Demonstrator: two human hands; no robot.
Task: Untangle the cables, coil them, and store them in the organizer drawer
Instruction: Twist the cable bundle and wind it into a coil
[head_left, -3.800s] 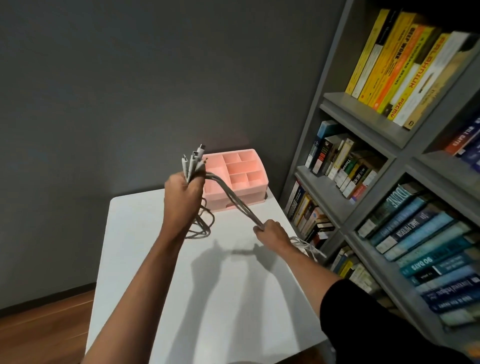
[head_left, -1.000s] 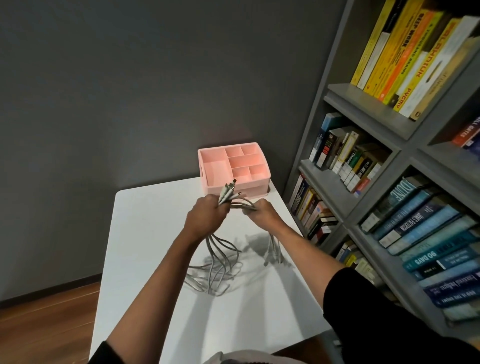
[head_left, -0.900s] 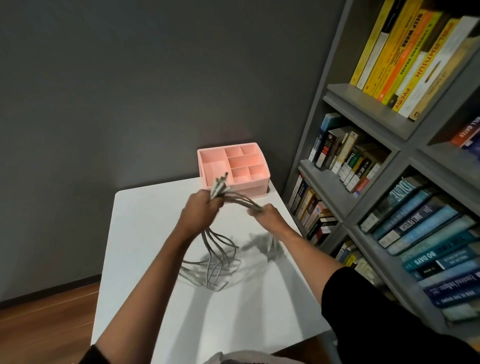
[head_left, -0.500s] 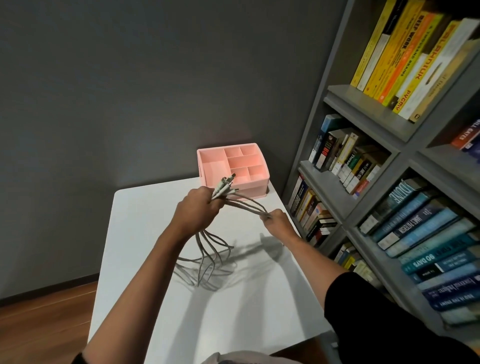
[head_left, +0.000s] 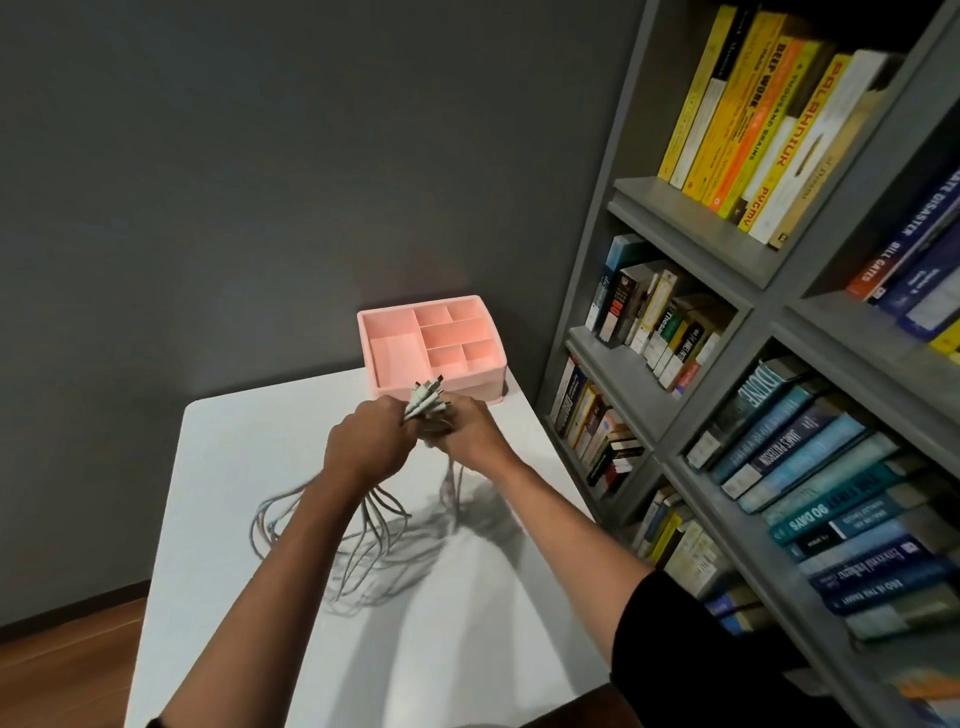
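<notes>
A bundle of several grey-white cables (head_left: 363, 540) hangs in loops from my hands down onto the white table (head_left: 447, 639). Their plug ends (head_left: 426, 397) stick up together between my two hands. My left hand (head_left: 366, 449) is closed around the bundle just below the plugs. Pressed against it from the right, my right hand (head_left: 467, 434) grips the same cables, and a short blurred length hangs under it. The pink organizer (head_left: 434, 345) stands at the table's far edge, its top compartments empty. Its drawer front looks closed and is partly hidden by my hands.
A tall grey bookshelf (head_left: 685, 244) full of books stands close along the table's right side. A dark grey wall (head_left: 260, 182) rises behind the table. Wooden floor (head_left: 62, 670) shows at the lower left.
My right hand has slid back along the cables and now meets my left hand. The loops under the left hand have grown and swung leftward.
</notes>
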